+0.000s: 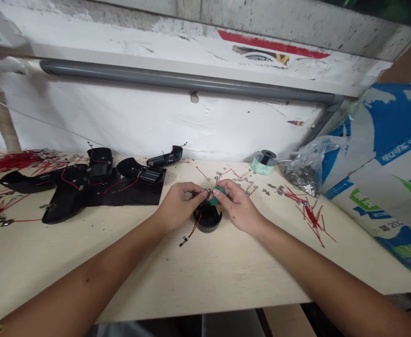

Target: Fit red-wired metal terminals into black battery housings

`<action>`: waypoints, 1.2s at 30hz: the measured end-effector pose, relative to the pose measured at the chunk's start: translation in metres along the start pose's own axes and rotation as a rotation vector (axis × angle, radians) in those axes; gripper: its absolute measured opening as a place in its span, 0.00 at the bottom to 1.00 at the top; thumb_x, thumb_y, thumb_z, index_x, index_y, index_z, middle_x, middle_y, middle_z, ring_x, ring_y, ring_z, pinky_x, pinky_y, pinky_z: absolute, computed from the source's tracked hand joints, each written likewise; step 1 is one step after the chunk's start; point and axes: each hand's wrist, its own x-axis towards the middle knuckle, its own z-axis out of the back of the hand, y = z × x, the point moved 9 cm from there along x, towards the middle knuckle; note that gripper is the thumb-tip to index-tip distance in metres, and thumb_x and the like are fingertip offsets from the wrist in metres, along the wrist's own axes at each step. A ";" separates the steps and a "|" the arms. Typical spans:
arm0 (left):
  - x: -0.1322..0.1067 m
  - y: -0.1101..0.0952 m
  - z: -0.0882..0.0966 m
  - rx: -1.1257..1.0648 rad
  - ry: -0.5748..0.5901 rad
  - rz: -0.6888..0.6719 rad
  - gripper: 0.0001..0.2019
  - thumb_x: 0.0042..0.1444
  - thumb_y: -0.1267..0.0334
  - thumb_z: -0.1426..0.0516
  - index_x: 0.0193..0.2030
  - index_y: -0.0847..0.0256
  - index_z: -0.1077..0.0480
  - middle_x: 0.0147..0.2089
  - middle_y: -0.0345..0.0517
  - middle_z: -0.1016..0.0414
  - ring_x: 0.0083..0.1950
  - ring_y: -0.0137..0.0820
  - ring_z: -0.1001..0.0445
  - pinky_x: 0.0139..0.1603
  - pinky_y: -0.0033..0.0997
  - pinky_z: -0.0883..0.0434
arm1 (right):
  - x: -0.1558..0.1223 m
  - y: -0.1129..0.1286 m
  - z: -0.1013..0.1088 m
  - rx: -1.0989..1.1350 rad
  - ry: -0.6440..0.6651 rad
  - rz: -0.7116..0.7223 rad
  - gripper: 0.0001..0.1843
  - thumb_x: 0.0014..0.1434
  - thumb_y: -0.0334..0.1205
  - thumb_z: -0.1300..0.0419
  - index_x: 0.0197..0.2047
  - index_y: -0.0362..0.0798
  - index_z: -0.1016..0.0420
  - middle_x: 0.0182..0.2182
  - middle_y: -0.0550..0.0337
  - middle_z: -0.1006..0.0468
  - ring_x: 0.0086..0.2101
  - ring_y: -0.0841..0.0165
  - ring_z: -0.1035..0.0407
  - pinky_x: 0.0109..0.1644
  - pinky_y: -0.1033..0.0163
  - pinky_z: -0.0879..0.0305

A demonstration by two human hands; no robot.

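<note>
My left hand (181,205) pinches a small shiny metal piece (209,191) between thumb and forefinger, over a black plastic housing (209,224). My right hand (239,208) is closed on a small green object (217,195), right beside the metal piece; its kind is too small to tell. The housing rests on the table below both hands, its upper part hidden by my fingers. From its left side a red and a black wire (194,228) run out to a small dark part (183,241) on the table.
Several black housings (65,192) lie at the left, some on a black mat (128,193). Red wires (12,164) are heaped at far left, with more red wires (312,217) at right. Behind stand a tape roll (263,164), a bag of metal parts (302,178) and a blue-white box (384,173).
</note>
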 end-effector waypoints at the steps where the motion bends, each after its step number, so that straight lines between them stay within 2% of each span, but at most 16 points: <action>1: 0.000 0.001 0.000 -0.005 -0.002 0.004 0.09 0.58 0.59 0.41 0.34 0.60 0.21 0.37 0.45 0.19 0.40 0.35 0.23 0.46 0.33 0.30 | 0.000 -0.001 0.000 0.008 0.000 -0.011 0.16 0.63 0.53 0.40 0.40 0.50 0.36 0.32 0.63 0.32 0.31 0.69 0.35 0.35 0.64 0.36; 5: 0.000 -0.001 -0.001 0.028 0.006 -0.035 0.09 0.59 0.60 0.42 0.35 0.59 0.21 0.37 0.44 0.19 0.40 0.34 0.24 0.46 0.33 0.30 | -0.001 0.001 0.001 -0.017 -0.009 0.002 0.16 0.63 0.54 0.41 0.41 0.50 0.37 0.34 0.62 0.33 0.32 0.69 0.36 0.36 0.64 0.35; 10: -0.003 -0.007 -0.003 0.104 0.019 -0.090 0.09 0.60 0.60 0.42 0.36 0.58 0.21 0.38 0.44 0.20 0.41 0.33 0.24 0.45 0.33 0.31 | -0.001 0.001 -0.002 -0.040 0.012 0.028 0.13 0.65 0.52 0.43 0.42 0.51 0.38 0.31 0.65 0.35 0.28 0.71 0.39 0.32 0.66 0.39; 14: -0.005 -0.012 -0.006 0.144 0.041 -0.125 0.10 0.61 0.59 0.43 0.36 0.58 0.20 0.37 0.44 0.20 0.39 0.33 0.25 0.44 0.33 0.32 | -0.002 0.002 -0.004 -0.070 0.035 0.022 0.14 0.66 0.52 0.44 0.42 0.50 0.34 0.30 0.64 0.34 0.27 0.71 0.39 0.30 0.66 0.40; 20: -0.004 -0.013 -0.005 0.168 0.040 -0.127 0.10 0.61 0.60 0.43 0.35 0.58 0.21 0.36 0.44 0.21 0.39 0.33 0.25 0.42 0.32 0.32 | -0.003 0.007 -0.007 -0.104 0.064 -0.005 0.18 0.63 0.54 0.40 0.32 0.47 0.31 0.24 0.64 0.35 0.24 0.71 0.39 0.26 0.66 0.43; 26: -0.004 -0.010 -0.006 0.162 0.056 -0.128 0.09 0.61 0.61 0.43 0.36 0.58 0.21 0.37 0.44 0.21 0.39 0.32 0.25 0.43 0.32 0.32 | -0.001 0.007 -0.004 -0.034 0.014 0.017 0.18 0.63 0.52 0.40 0.31 0.47 0.32 0.26 0.63 0.33 0.26 0.71 0.38 0.29 0.66 0.38; 33: -0.003 -0.007 -0.005 0.135 0.044 -0.076 0.08 0.59 0.62 0.43 0.35 0.59 0.22 0.37 0.44 0.21 0.40 0.33 0.25 0.44 0.32 0.32 | -0.001 0.005 -0.005 0.042 0.038 0.001 0.16 0.62 0.52 0.38 0.32 0.47 0.30 0.26 0.64 0.33 0.25 0.72 0.39 0.28 0.67 0.39; 36: -0.003 -0.009 -0.005 0.134 0.042 -0.093 0.08 0.59 0.63 0.42 0.34 0.59 0.22 0.36 0.43 0.21 0.39 0.32 0.25 0.42 0.31 0.32 | -0.002 0.006 -0.005 0.013 0.038 -0.001 0.16 0.61 0.51 0.38 0.32 0.47 0.30 0.26 0.64 0.33 0.24 0.73 0.40 0.27 0.67 0.41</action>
